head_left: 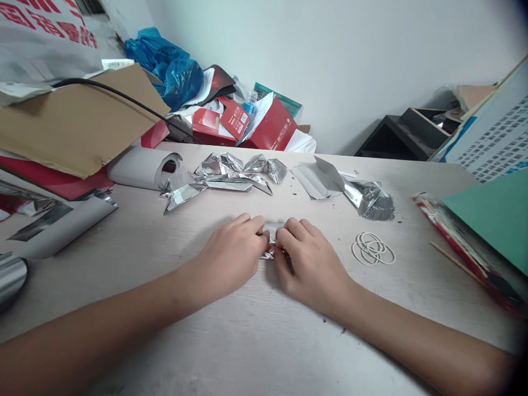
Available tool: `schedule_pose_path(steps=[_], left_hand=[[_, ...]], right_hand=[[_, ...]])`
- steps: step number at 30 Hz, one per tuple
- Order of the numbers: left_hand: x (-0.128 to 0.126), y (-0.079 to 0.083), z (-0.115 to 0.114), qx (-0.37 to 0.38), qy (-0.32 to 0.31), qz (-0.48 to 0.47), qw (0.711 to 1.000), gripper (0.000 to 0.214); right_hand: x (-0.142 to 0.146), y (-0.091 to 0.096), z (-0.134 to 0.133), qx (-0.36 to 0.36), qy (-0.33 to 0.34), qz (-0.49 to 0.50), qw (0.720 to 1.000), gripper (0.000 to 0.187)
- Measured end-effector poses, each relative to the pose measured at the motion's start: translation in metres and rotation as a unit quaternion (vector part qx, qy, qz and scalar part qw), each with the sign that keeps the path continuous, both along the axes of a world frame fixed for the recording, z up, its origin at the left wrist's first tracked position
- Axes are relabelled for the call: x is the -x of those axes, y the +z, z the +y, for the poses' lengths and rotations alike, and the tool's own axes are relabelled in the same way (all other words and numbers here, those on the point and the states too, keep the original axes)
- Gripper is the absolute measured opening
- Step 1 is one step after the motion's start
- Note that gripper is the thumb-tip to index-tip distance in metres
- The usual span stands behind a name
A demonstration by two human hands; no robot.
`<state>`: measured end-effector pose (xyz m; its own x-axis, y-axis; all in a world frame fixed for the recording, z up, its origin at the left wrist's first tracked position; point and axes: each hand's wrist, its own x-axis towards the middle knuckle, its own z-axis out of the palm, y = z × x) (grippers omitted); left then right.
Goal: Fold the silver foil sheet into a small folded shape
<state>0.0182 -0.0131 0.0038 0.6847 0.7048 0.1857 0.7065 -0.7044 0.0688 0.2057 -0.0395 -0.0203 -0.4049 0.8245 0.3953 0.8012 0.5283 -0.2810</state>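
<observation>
In the middle of the table, a small piece of silver foil paper (273, 233) lies between my two hands, mostly covered by them. My left hand (238, 248) has its fingers curled on the foil's left side. On the right side, my right hand (308, 256) pinches the foil with thumb and fingers. Folded and crumpled silver foil pieces (225, 166) lie just beyond my hands. Farther right are a creased sheet (319, 177) and a fan-pleated piece of foil (376, 201). A loose pile of white rubber bands (372, 248) sits to the right of my right hand.
A paper roll (142, 166) and a cardboard sheet (82, 121) crowd the left. Red boxes (270, 124) and a blue plastic bag (181, 77) stand behind the table. At right lie a green sheet (495, 214) and a thin wooden stick (454, 260).
</observation>
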Motion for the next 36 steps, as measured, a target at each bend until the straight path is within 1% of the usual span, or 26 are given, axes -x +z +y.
schedule_pose_path(steps=[3, 6, 10, 15, 19, 23, 29, 34, 36], left_hand=[[0.000, -0.003, -0.002, -0.035, -0.011, 0.009, 0.999, 0.019], [0.000, -0.003, -0.002, -0.044, -0.008, 0.010, 0.999, 0.019], [0.000, -0.003, -0.003, -0.049, -0.007, 0.020, 0.999, 0.021], [0.000, -0.003, -0.003, -0.038, -0.016, 0.029, 0.999, 0.019], [0.001, -0.004, -0.002, -0.037, -0.017, 0.023, 0.999, 0.019], [0.001, -0.004, -0.003, -0.036, -0.017, 0.023, 0.999, 0.019], [-0.001, -0.001, -0.009, -0.027, -0.013, 0.018, 0.999, 0.014], [-0.003, 0.002, -0.013, -0.014, -0.006, 0.001, 1.000, 0.016], [-0.004, 0.001, -0.012, -0.015, -0.001, -0.008, 1.000, 0.019]], right_hand=[[-0.004, -0.001, 0.001, 0.012, 0.019, -0.004, 1.000, 0.013], [-0.008, 0.000, 0.000, 0.023, 0.039, -0.019, 0.999, 0.022], [-0.010, -0.003, -0.002, 0.001, 0.062, -0.067, 0.996, 0.026], [-0.010, -0.007, -0.004, -0.017, 0.060, -0.091, 0.994, 0.028], [-0.014, -0.003, -0.001, 0.013, 0.061, -0.078, 0.995, 0.033], [-0.016, 0.004, 0.002, 0.057, 0.055, -0.060, 0.995, 0.030], [-0.012, 0.002, -0.001, 0.030, 0.049, -0.067, 0.996, 0.024], [-0.008, -0.001, -0.002, 0.050, 0.030, -0.045, 0.997, 0.015], [-0.008, 0.000, 0.000, 0.061, 0.022, -0.026, 0.998, 0.015]])
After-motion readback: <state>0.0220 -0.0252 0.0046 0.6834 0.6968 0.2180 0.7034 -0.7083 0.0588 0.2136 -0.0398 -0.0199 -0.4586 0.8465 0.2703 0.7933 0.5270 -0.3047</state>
